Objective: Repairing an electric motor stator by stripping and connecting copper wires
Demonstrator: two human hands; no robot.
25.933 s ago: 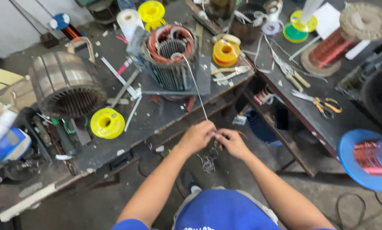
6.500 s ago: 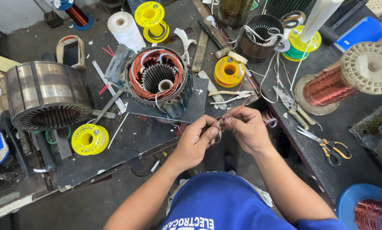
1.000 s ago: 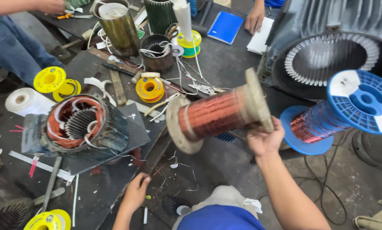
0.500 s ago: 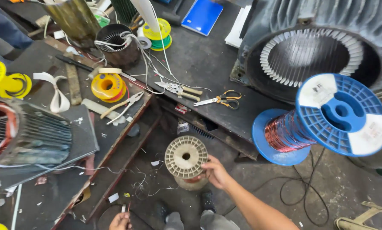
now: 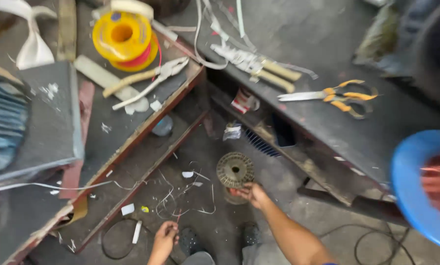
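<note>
Standing on the floor below the surface (image 5: 328, 118), the spool (image 5: 235, 172) looks heavy and stiff; best gripped by its flange. Right hand (image 5: 252, 194) curls on its rim; left hand (image 5: 165, 235) pinches thin wire (image 5: 185, 208).

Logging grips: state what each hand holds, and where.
Right hand grips the round tan wire spool at its near rim. Left hand pinches something thin; cannot tell what.
</note>
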